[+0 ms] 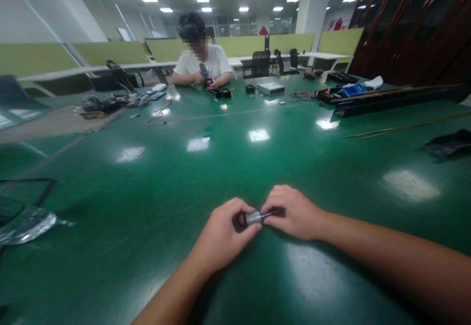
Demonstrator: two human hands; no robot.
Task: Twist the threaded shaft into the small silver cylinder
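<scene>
Close to the green tabletop, my left hand (pixel 225 231) is closed around a short silver metal cylinder (pixel 253 218), thumb in front and fingers behind. A thin dark shaft (pixel 270 213) sticks out from the cylinder's right end. My right hand (pixel 292 211) pinches this shaft between thumb and fingers, its knuckles facing away from me. The two hands almost meet at the joint of cylinder and shaft. What kind of part it is, I cannot make out. Its left end is partly hidden in my left palm.
Across the green table (pixel 228 168) sits a person (pixel 201 65) handling a dark tool. Loose parts and cables (pixel 110 103) lie at the back left, a silver box (pixel 271 88) at the back. Long black rails (pixel 397 100) lie at right, a clear plastic bag (pixel 27 222) at left.
</scene>
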